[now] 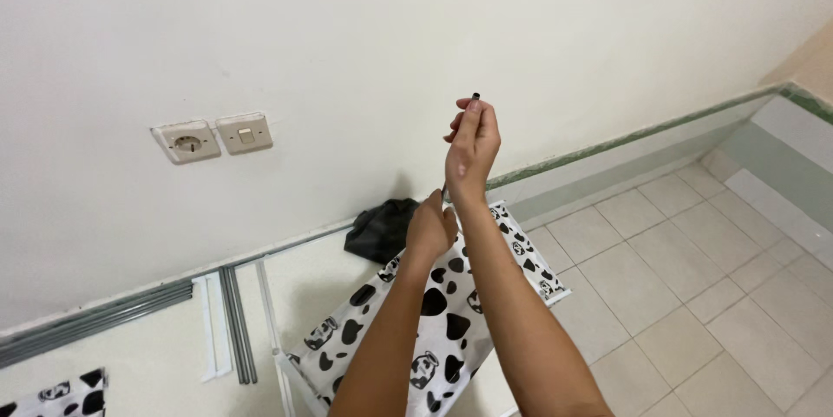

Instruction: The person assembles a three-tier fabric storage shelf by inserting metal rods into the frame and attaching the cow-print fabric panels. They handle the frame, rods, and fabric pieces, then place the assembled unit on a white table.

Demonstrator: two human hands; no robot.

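Note:
Both my arms reach forward and up toward a white wall. My right hand is closed around the top end of a thin metal rod; only the rod's dark tip shows above my fingers. Just below, my left hand is closed around the same rod lower down. Most of the rod is hidden by my hands and forearms. Beneath my arms a black-and-white cow-print fabric panel lies stretched on a white frame on the floor.
A wall socket and a light switch sit on the wall at left. A dark crumpled cloth lies by the wall. Grey and white rods lie on the floor at left. Another cow-print piece shows at the bottom left corner.

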